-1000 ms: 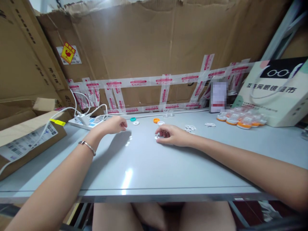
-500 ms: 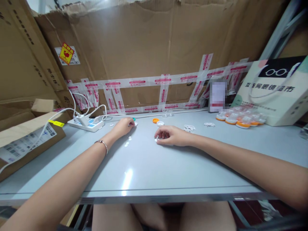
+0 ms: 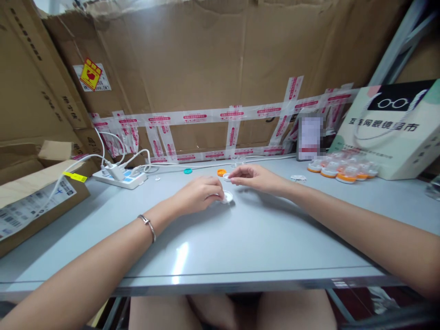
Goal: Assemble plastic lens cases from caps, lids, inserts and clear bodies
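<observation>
Small white round lid (image 3: 228,197), flat on the tabletop (image 3: 240,238), second white lid (image 3: 226,177) just behind, beside orange ring (image 3: 222,172)

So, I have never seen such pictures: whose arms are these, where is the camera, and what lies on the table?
There is no machine here: both arms belong to one person, and the only camera sits on that person's head, looking forward and down. The left hand is down on the grey table and touches a small white round cap. The right hand hovers with pinched fingers near an orange ring; whether it holds anything is unclear. Farther off lie a teal ring, a power strip and orange-lidded containers.
</observation>
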The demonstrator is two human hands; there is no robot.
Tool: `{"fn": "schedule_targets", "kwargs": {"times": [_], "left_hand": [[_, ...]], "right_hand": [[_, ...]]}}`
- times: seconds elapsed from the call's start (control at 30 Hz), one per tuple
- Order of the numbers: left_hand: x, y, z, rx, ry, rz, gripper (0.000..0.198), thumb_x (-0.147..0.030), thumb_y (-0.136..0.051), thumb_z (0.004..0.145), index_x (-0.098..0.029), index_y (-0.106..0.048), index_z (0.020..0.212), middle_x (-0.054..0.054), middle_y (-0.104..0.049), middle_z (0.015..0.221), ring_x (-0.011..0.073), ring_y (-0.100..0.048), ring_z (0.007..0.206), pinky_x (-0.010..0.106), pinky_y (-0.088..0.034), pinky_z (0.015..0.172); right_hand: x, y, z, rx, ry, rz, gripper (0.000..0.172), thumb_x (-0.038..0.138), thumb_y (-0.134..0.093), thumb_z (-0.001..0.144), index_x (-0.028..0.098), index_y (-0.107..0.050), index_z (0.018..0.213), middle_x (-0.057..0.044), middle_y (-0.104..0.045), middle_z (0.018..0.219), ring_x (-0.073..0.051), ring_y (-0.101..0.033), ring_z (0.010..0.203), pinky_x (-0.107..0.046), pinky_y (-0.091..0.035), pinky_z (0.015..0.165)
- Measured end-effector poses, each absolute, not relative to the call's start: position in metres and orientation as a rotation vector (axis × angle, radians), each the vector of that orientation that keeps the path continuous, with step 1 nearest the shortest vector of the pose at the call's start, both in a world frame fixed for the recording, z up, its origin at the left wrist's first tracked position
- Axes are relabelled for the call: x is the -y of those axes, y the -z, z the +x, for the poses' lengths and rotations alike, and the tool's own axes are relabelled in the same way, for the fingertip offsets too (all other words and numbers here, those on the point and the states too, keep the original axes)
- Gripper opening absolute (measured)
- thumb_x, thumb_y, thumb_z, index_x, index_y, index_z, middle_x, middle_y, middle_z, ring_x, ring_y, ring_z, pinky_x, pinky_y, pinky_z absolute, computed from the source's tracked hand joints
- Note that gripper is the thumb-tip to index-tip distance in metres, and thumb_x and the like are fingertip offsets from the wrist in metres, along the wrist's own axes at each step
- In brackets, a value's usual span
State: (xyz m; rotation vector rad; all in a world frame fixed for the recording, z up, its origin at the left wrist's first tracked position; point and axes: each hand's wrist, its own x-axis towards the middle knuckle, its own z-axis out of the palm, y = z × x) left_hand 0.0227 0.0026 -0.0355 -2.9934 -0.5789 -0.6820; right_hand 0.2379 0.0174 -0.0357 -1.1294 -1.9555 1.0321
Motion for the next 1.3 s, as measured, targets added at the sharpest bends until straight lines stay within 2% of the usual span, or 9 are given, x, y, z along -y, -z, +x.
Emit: {"fn": "schedule_targets", "kwargs": {"times": [0.27, 0.43, 0.5, 0.57, 0.67, 0.73, 0.87, 1.0, 1.3], "left_hand": [[-0.008, 0.04, 0.019, 0.644, 0.62, -3.023, 0.013, -0.019, -0.055, 0.083, -0.018, -0.068, 0.086, 0.005, -0.064, 0.09, 0.0158, -0.058, 0.084, 0.028, -0.043, 0.078], [-0.014, 0.013, -0.004, 0.875, 0.769, -2.937, 0.018, -0.022, -0.049, 0.085, -0.015, -0.066, 0.086, 0.007, -0.065, 0.09, 0.0158, -0.059, 0.084, 0.028, -0.045, 0.079], [-0.018, -0.001, -0.023, 1.143, 0.62, -2.85, 0.019, -0.025, -0.049, 0.083, -0.016, -0.066, 0.084, 0.006, -0.066, 0.087, 0.0168, -0.06, 0.082, 0.028, -0.045, 0.077], [-0.021, -0.014, -0.044, 1.471, 0.282, -2.772, 0.018, -0.025, -0.051, 0.079, -0.018, -0.067, 0.083, 0.004, -0.068, 0.087, 0.0172, -0.06, 0.082, 0.026, -0.045, 0.074], [-0.022, -0.027, -0.072, 1.799, -0.227, -2.672, 0.016, -0.024, -0.055, 0.07, -0.019, -0.067, 0.077, 0.003, -0.069, 0.079, 0.0172, -0.061, 0.074, 0.022, -0.044, 0.064], [-0.02, -0.032, -0.083, 1.926, -0.4, -2.627, 0.016, -0.023, -0.056, 0.064, -0.018, -0.067, 0.075, 0.003, -0.07, 0.079, 0.018, -0.062, 0.074, 0.021, -0.044, 0.062], [-0.015, -0.034, -0.088, 2.06, -0.491, -2.51, 0.019, -0.023, -0.058, 0.057, -0.018, -0.068, 0.072, 0.004, -0.07, 0.081, 0.0189, -0.061, 0.072, 0.021, -0.042, 0.056], [-0.012, -0.029, -0.077, 2.06, -0.61, -2.478, 0.017, -0.025, -0.062, 0.052, -0.018, -0.068, 0.067, 0.005, -0.069, 0.073, 0.0186, -0.058, 0.064, 0.021, -0.039, 0.049], [-0.018, -0.015, -0.072, 2.127, -0.67, -2.545, 0.007, -0.016, -0.059, 0.05, -0.018, -0.065, 0.052, 0.003, -0.067, 0.059, 0.0175, -0.057, 0.057, 0.023, -0.039, 0.05]], "right_hand": [[-0.018, 0.045, 0.238, 2.186, -1.032, -1.041, 0.028, 0.04, -0.06, 0.073, 0.016, -0.062, 0.087, -0.004, -0.065, 0.088, -0.016, -0.058, 0.082, -0.032, -0.043, 0.079], [-0.018, 0.046, 0.24, 2.327, -0.965, -1.121, 0.04, 0.049, -0.06, 0.072, 0.018, -0.061, 0.095, -0.004, -0.061, 0.083, -0.015, -0.054, 0.075, -0.029, -0.041, 0.069], [-0.015, 0.047, 0.238, 2.352, -0.945, -1.154, 0.045, 0.052, -0.062, 0.069, 0.018, -0.06, 0.098, -0.004, -0.059, 0.084, -0.015, -0.052, 0.075, -0.029, -0.041, 0.069], [-0.011, 0.047, 0.236, 2.372, -0.918, -1.177, 0.048, 0.052, -0.063, 0.067, 0.018, -0.06, 0.101, -0.004, -0.056, 0.086, -0.015, -0.051, 0.076, -0.028, -0.04, 0.069], [-0.007, 0.047, 0.231, 2.404, -0.857, -1.193, 0.044, 0.048, -0.064, 0.067, 0.018, -0.062, 0.1, -0.003, -0.052, 0.085, -0.014, -0.048, 0.074, -0.027, -0.039, 0.066], [-0.005, 0.049, 0.228, 2.402, -0.834, -1.189, 0.041, 0.045, -0.064, 0.068, 0.018, -0.063, 0.098, -0.002, -0.051, 0.082, -0.014, -0.047, 0.073, -0.026, -0.038, 0.065], [-0.002, 0.053, 0.22, 2.36, -0.788, -1.172, 0.038, 0.046, -0.064, 0.068, 0.018, -0.064, 0.095, -0.002, -0.051, 0.08, -0.013, -0.046, 0.07, -0.026, -0.038, 0.064], [0.001, 0.054, 0.217, 2.358, -0.759, -1.18, 0.041, 0.047, -0.064, 0.068, 0.018, -0.064, 0.096, -0.002, -0.051, 0.081, -0.014, -0.047, 0.072, -0.027, -0.038, 0.066], [0.002, 0.053, 0.218, 2.354, -0.752, -1.169, 0.047, 0.048, -0.063, 0.069, 0.017, -0.06, 0.104, -0.003, -0.052, 0.085, -0.014, -0.046, 0.072, -0.027, -0.038, 0.067]]}}
